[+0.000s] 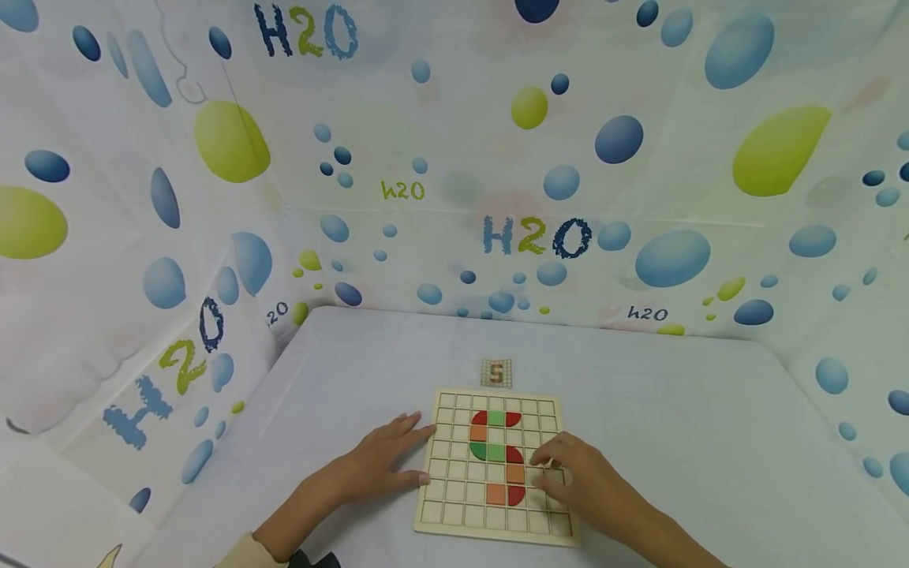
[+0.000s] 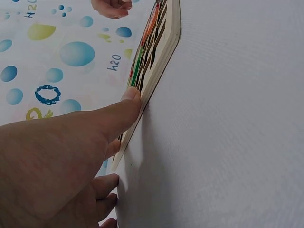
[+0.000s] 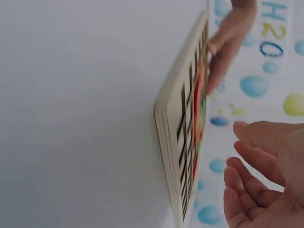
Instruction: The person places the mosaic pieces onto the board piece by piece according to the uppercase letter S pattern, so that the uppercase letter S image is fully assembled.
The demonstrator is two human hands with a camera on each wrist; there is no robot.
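Note:
A wooden grid board [image 1: 465, 514] lies on the white table, with several coloured tiles set in its squares. Among them are a light green square tile [image 1: 496, 419], an orange square tile [image 1: 495, 495] and a red rounded tile [image 1: 516, 495]; together they form an S-like shape. My left hand [image 1: 379, 461] touches the board's left edge, thumb and fingers spread; the left wrist view shows the thumb [image 2: 130, 97] against the rim. Over the board's right side hovers my right hand [image 1: 578, 477], fingers loosely bent. The right wrist view shows nothing between those fingers [image 3: 251, 156].
Just beyond the board lies a small card [image 1: 496, 373] printed with a grid and an S figure. The white table [image 1: 675, 410] reaches back to a curtain [image 1: 454, 142] patterned with blue and green drops. Something dark [image 1: 316, 560] shows at the bottom edge near the left sleeve.

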